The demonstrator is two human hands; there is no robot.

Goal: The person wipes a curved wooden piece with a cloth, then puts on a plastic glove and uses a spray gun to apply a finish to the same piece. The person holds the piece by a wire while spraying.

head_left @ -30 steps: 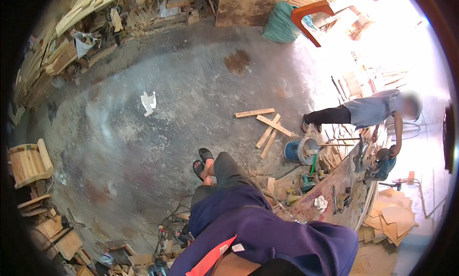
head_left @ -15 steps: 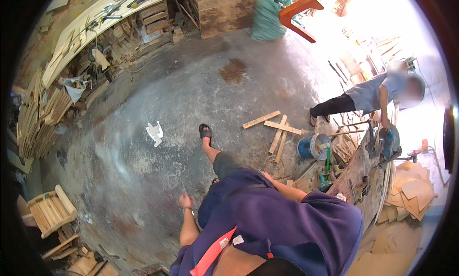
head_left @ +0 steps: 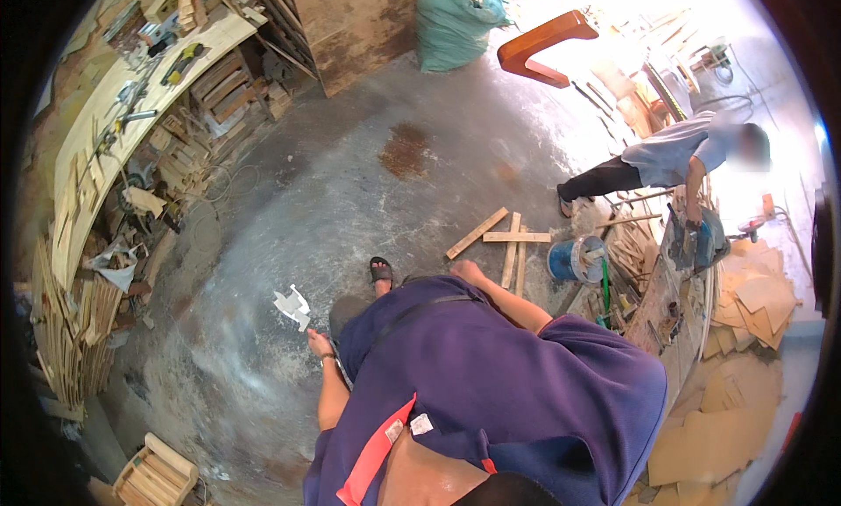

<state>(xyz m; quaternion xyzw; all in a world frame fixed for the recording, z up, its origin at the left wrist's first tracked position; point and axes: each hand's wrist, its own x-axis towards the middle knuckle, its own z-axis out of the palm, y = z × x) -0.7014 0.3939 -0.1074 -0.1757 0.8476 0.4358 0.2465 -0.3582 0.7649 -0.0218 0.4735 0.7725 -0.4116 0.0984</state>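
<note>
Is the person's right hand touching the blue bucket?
Apart. The head view shows floor and wooden strips between the right hand and the blue bucket.

Right fingers (head_left: 462, 267) and co-worker's head (head_left: 752, 147) — blurred

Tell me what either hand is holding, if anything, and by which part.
Nothing appears held: the left hand and right hand both look empty. The white scrap beside the left hand in view lies on the floor.
</note>
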